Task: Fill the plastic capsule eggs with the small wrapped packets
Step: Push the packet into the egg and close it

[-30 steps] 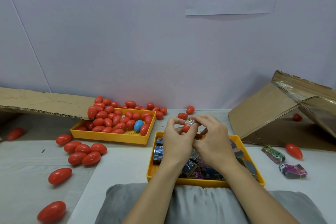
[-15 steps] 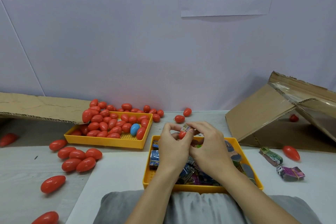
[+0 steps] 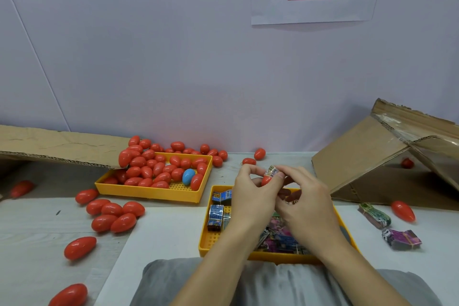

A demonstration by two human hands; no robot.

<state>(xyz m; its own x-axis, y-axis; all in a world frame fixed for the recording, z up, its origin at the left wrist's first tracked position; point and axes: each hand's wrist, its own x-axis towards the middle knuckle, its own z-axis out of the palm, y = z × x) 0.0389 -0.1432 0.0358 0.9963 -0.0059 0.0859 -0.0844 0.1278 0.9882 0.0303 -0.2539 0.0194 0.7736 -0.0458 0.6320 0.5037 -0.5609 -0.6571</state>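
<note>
My left hand (image 3: pixel 250 196) holds a red capsule egg half (image 3: pixel 266 180) above the near yellow tray (image 3: pixel 211 241). My right hand (image 3: pixel 305 203) pinches a small wrapped packet (image 3: pixel 272 171) that sticks out of the top of that half. The near tray holds several wrapped packets (image 3: pixel 216 216), mostly hidden under my hands. A second yellow tray (image 3: pixel 154 191) at the back left is full of red eggs plus one blue egg (image 3: pixel 188 176).
Loose red eggs (image 3: pixel 111 213) lie on the table left of the trays and along the wall. Two packet bundles (image 3: pixel 400 238) and one red egg (image 3: pixel 403 210) lie at the right. Cardboard pieces stand at left (image 3: pixel 57 146) and right (image 3: pixel 385 156). A grey cushion (image 3: pixel 223 283) lies nearest me.
Both hands have stayed together over the near tray, with the packet still at the mouth of the egg half. The camera has drifted slightly, shifting the scene a little leftward.
</note>
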